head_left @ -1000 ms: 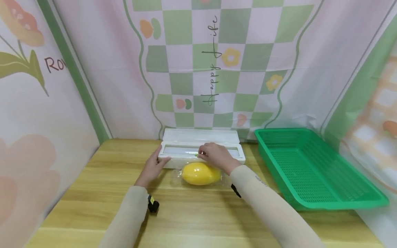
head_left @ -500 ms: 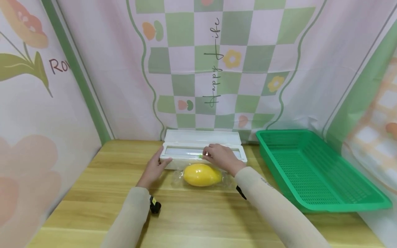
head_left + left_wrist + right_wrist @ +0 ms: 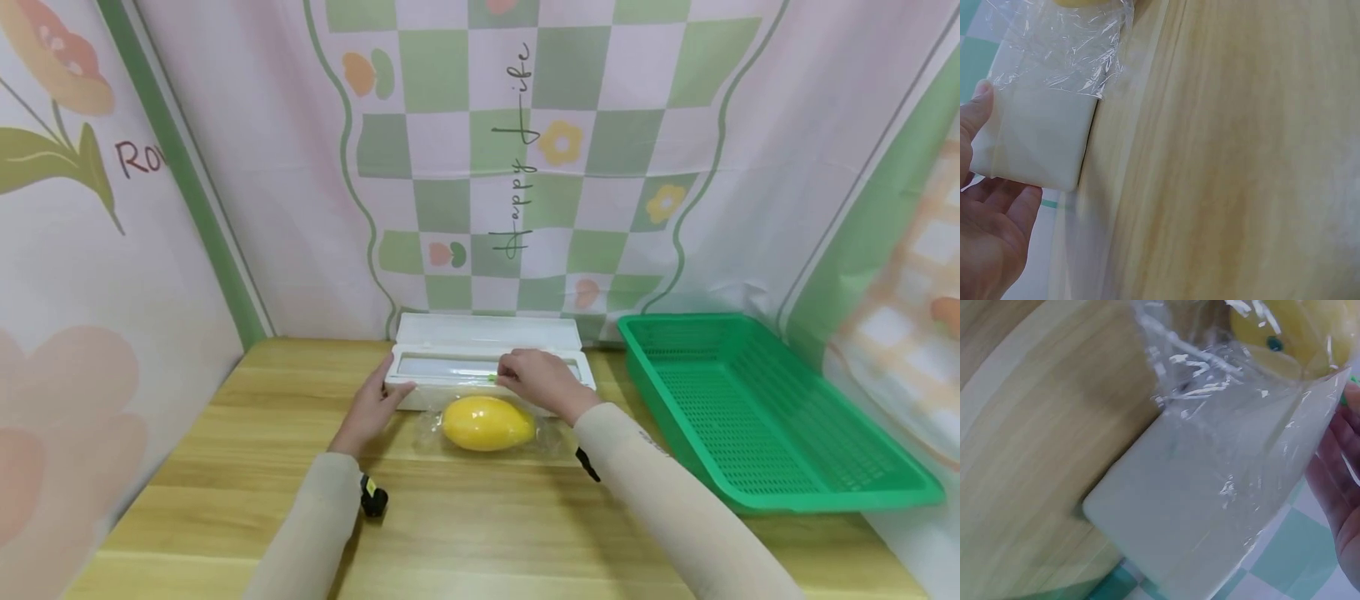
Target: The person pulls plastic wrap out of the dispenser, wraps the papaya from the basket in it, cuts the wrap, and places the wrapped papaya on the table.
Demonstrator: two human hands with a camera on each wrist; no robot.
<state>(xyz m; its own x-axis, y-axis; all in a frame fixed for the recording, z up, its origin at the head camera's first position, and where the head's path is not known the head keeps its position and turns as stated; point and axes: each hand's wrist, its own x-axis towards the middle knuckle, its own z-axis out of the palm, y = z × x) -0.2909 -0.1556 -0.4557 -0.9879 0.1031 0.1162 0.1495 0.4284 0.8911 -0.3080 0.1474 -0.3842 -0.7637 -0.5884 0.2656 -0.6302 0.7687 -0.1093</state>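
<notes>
A white cling film dispenser (image 3: 417,398) lies along the back of the table with its lid (image 3: 487,331) raised. My left hand (image 3: 370,408) grips its left end; in the left wrist view the thumb is on one side and the fingers are on another. At the front edge, my right hand (image 3: 542,382) pinches the small green slide cutter (image 3: 492,378), mostly hidden by the fingers. Clear film (image 3: 1204,369) hangs over the dispenser's front and around a yellow, mango-like fruit (image 3: 487,423), which lies just in front of it.
A green perforated plastic basket (image 3: 678,446) stands on the right side of the wooden table (image 3: 465,525). Behind the dispenser hangs a checkered, printed cloth (image 3: 495,208), and more cloth closes off both sides.
My right hand has slid the green cutter a short way to the right along the dispenser's edge. The left hand keeps its grip, and the fruit lies in the same place.
</notes>
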